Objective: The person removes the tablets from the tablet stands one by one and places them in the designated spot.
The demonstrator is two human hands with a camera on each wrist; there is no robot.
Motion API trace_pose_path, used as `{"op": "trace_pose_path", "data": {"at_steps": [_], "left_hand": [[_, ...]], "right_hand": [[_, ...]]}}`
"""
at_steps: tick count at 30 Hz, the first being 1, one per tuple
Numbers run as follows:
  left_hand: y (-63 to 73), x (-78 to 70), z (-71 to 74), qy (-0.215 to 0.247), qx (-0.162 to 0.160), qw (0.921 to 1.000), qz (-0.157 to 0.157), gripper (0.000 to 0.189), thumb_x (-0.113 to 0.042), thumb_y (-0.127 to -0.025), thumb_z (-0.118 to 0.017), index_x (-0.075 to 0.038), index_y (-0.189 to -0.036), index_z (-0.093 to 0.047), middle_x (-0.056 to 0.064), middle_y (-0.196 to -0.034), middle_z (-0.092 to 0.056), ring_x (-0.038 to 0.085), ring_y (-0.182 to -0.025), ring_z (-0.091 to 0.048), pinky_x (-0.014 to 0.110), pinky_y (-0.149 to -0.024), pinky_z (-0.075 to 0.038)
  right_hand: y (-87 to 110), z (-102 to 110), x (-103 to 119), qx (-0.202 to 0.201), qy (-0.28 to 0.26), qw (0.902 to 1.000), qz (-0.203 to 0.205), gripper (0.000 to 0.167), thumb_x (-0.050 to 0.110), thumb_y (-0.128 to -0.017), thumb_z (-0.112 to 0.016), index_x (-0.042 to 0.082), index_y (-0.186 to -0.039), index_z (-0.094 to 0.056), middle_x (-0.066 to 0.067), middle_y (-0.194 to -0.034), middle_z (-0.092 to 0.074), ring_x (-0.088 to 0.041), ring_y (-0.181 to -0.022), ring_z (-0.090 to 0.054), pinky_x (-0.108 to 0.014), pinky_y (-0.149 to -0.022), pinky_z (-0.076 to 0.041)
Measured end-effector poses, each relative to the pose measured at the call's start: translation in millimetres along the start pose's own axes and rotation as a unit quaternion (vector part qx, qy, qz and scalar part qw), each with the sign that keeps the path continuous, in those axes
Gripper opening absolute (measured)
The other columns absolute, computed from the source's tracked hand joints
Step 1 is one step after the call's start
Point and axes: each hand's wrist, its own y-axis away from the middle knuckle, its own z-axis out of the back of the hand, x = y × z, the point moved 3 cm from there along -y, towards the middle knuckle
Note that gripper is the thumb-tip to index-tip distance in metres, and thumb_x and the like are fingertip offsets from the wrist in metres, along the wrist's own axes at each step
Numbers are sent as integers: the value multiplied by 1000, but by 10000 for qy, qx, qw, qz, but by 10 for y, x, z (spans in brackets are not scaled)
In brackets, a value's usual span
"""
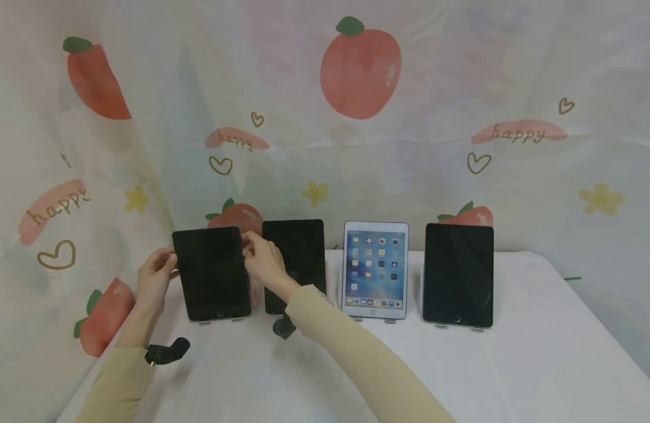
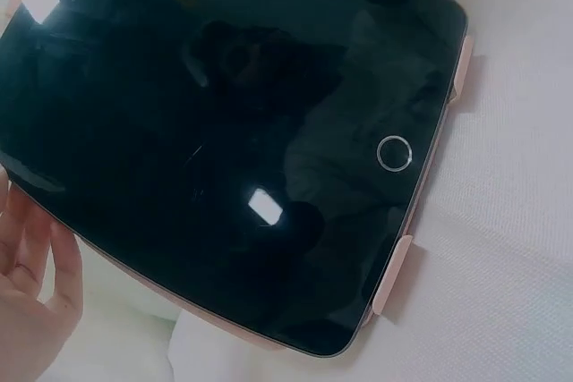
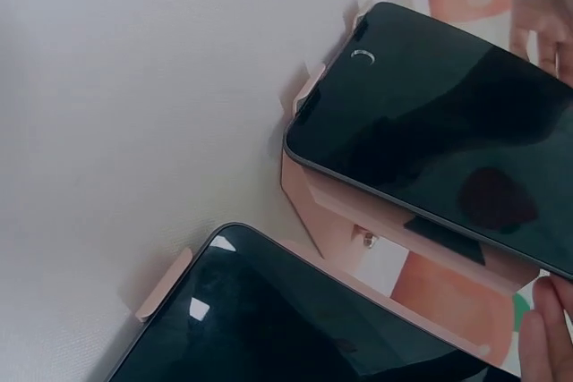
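Pale fruit-printed cloth [image 1: 409, 170] hung behind the white-covered desk [image 1: 541, 352]. Your left grip [image 1: 153, 278] and right grip [image 1: 265, 261] were partly closed, fingers bent at opposite edges of the black rectangular tablet [image 1: 212, 276] they held between them, its base on a pink stand [image 3: 307, 199]. Past your right grip stood a white-framed, lit tablet [image 1: 376, 267].

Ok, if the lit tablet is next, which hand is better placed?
Probably the right hand, at the right edge of the leftmost tablet; the left hand is at its left edge. The right is nearer the lit tablet, with one dark tablet between; the left would likely cross the right arm.
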Motion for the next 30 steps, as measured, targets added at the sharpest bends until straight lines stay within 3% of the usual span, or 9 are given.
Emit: {"op": "trace_pose_path", "data": {"at_steps": [8,19,30], "left_hand": [[50,-8,-3,152,83,9998,89,11,-14,-99,-51,-16,-104,-61,-20,-81,-58,-1,-76,-55,11,-68,-50],[103,-74,10,690,84,9976,32,15,-10,-97,-53,-21,-94,-63,-17,-80,-61,0,-74,-57,12,-67,-51],[207,-219,67,1009,340,9938,-331,16,-9,-97,-54,-21,-95,-65,-16,-82,-64,0,-74,-59,12,-68,-51]], "right_hand": [[54,34,10,-7,94,9998,159,27,13,-97,-53,20,-123,-59,1,-99,-70,-7,-63,-53,-16,-54,-35],[101,81,53,49,-344,9989,319,28,10,-97,-54,20,-123,-59,-1,-97,-68,-8,-66,-54,-16,-55,-38],[181,153,137,99,-749,9963,410,30,10,-95,-56,21,-124,-59,-1,-95,-67,-7,-69,-58,-17,-59,-43]]}}
